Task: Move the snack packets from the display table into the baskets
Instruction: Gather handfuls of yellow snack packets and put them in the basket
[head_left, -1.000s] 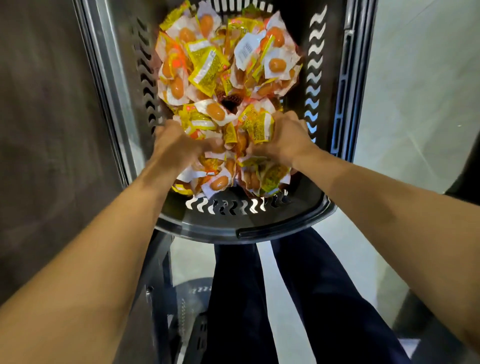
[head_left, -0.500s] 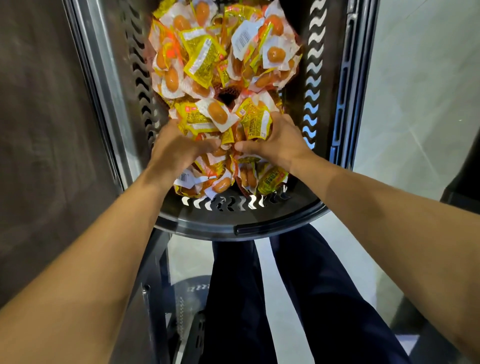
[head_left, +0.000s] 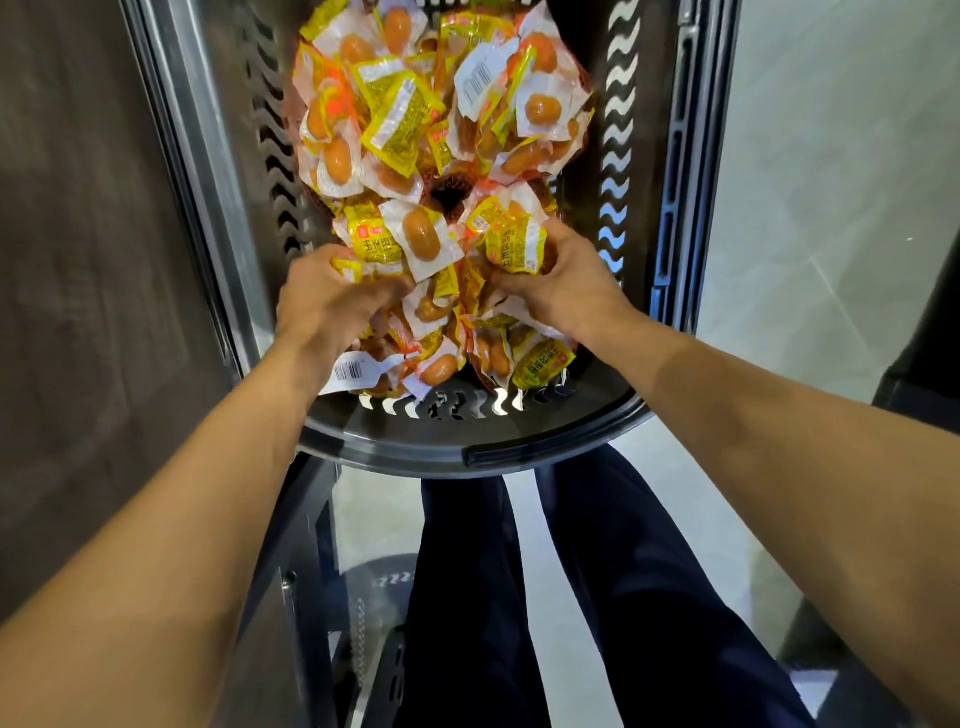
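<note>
Likely late: basket (head_left: 467, 449) heaped with sausage packets (head_left: 415, 104) | left hand (head_left: 332, 306) at 7 o'clock, right hand (head_left: 566, 283) at 5 o'clock, both clutching packets | display table unseen

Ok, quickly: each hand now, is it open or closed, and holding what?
Left hand: closed, gripping snack packets.
Right hand: closed, gripping a yellow packet.

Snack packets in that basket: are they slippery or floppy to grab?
Probably slippery: the snack packets have glossy wrappers that catch the light. Likely floppy at the edges, since several flat rims are bent and crumpled, though each holds a sausage-shaped lump that looks firmer. Probably light, as the right hand and left hand grip them in bunches in the basket.
</note>
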